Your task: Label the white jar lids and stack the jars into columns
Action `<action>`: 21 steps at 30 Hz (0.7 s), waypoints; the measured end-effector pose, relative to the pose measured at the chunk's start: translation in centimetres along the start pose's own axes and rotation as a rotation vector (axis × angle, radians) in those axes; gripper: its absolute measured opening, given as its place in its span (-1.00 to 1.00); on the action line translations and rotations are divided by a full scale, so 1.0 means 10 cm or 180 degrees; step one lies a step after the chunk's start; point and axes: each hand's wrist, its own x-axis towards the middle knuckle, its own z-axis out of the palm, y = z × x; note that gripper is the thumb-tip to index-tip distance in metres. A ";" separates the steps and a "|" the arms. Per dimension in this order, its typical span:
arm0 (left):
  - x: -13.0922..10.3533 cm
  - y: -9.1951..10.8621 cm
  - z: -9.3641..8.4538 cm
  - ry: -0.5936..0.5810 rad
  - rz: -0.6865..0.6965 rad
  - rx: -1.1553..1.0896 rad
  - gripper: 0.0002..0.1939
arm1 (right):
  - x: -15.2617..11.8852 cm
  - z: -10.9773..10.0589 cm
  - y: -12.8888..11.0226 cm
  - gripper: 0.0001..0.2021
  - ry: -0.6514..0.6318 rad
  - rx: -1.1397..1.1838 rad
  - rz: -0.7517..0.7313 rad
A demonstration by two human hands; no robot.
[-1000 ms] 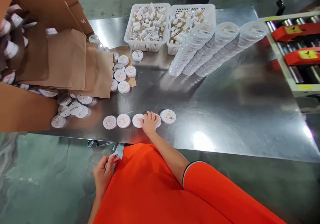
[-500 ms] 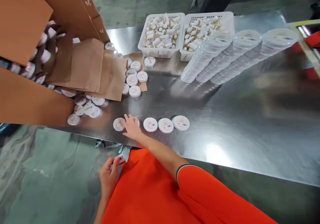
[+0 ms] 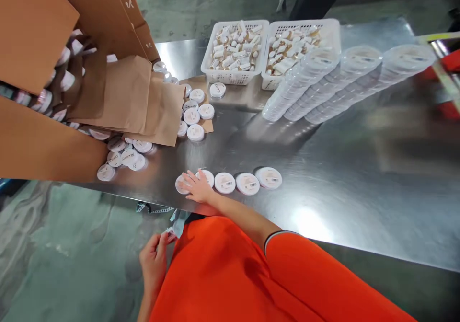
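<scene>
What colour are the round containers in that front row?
The round containers are white on top, shown best in the head view.

Right hand [image 3: 199, 188] covers part of the leftmost jar [image 3: 181, 184] and part of its neighbour [image 3: 207, 177]; fine print on the row's lids too small to read, as is that on the label [image 3: 171, 235], partly hidden by the left hand [image 3: 154, 262]. Cardboard box [image 3: 46, 140] cut off by left edge, jars inside largely hidden under brown paper [image 3: 125, 92]; stacked tubs [image 3: 298, 85] block part of the right basket [image 3: 332, 30]. Roller unit [image 3: 440, 49] at right edge blurred and cropped; orange sleeve [image 3: 316, 269] cropped at bottom.
</scene>
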 end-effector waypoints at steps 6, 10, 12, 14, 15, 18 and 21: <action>0.13 0.23 0.08 0.0016 0.0430 -0.0075 -0.57 | -0.32 -0.60 -0.61 -0.61 0.0237 0.3103 0.0137; 0.18 0.29 0.13 -0.0076 0.0545 -0.0189 -0.60 | -0.52 -0.77 -1.04 -0.67 0.0243 0.4571 0.0430; 0.19 0.29 0.15 -0.0094 0.0573 -0.0443 -0.66 | -0.54 -0.80 -1.14 -0.75 0.0440 0.4712 0.0786; 0.18 0.28 0.16 -0.0204 0.0595 -0.0838 -0.69 | -0.53 -0.83 -1.17 -0.77 0.0565 0.4649 0.0995; 0.18 0.27 0.17 -0.0302 0.0585 -0.1036 -0.69 | -0.53 -0.84 -1.16 -0.77 0.0584 0.4581 0.1041; 0.17 0.22 0.19 -0.0560 0.0462 -0.1364 -0.75 | -0.55 -0.88 -1.12 -0.77 0.0579 0.4471 0.1098; 0.15 0.20 0.21 -0.0414 0.0447 -0.1103 -0.70 | -0.59 -0.90 -1.11 -0.79 0.0578 0.4529 0.1116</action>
